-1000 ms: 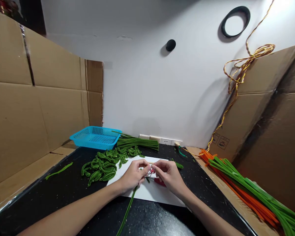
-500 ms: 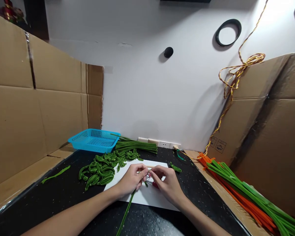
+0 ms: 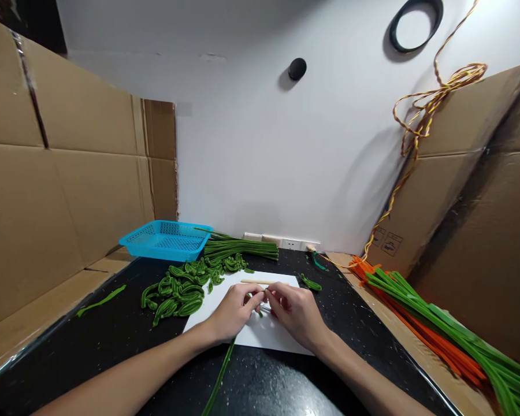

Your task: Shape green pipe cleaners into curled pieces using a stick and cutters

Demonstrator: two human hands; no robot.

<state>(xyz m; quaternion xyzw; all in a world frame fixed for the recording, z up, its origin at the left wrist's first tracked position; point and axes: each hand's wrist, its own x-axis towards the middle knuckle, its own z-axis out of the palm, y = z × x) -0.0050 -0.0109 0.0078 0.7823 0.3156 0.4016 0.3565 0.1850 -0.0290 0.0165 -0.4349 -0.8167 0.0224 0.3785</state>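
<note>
My left hand (image 3: 236,311) and my right hand (image 3: 295,312) meet over a white sheet (image 3: 281,336) on the black table. Both are closed in a pinch at their fingertips on the end of a long green pipe cleaner (image 3: 219,378), which trails back under my left wrist toward me. A small metal tool glints between the fingers; what it is stays hidden under my right hand. A thin wooden stick (image 3: 255,282) lies on the sheet just beyond my hands.
A heap of curled green pieces (image 3: 182,286) lies left of the sheet, with straight green stems (image 3: 242,249) and a blue basket (image 3: 167,240) behind. Long green and orange pipe cleaners (image 3: 442,335) lie at the right. Cardboard walls stand on both sides.
My hands stay together at the same spot. The red handle seen under my right hand before is now covered. The camera has tilted slightly.
</note>
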